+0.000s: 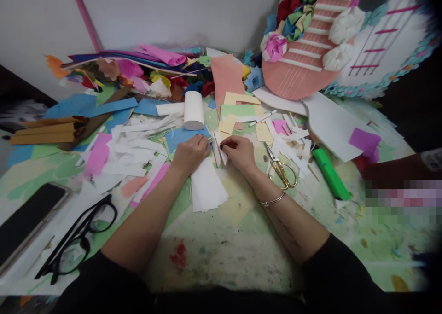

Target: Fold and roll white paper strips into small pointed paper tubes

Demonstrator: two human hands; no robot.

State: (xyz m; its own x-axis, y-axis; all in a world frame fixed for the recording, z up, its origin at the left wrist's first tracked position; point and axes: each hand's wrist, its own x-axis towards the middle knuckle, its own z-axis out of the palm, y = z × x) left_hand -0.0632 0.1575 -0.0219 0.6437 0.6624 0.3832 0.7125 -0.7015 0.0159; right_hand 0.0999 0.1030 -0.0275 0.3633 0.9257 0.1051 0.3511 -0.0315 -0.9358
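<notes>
In the middle of the table, a small folded piece of pale paper (217,149) stands between my two hands. My right hand (241,154) is closed in a pinch at its right side, with thumb and forefinger on the paper. My left hand (194,154) is closed at its left side, knuckles up; the fingertips are partly hidden, and what they hold is too small to make out. Under my left wrist lies a fanned stack of white paper strips (208,189). Gold-handled scissors (280,166) rest to the right of my right hand, not touched.
A white roll (194,110) stands behind my hands. White paper scraps (127,153) spread leftward, near glasses (81,238) and a phone (32,224). Rightward lie a green tube-like item (330,172) and another person's arm (393,170). A paper-flowered guitar shape (304,70) leans behind.
</notes>
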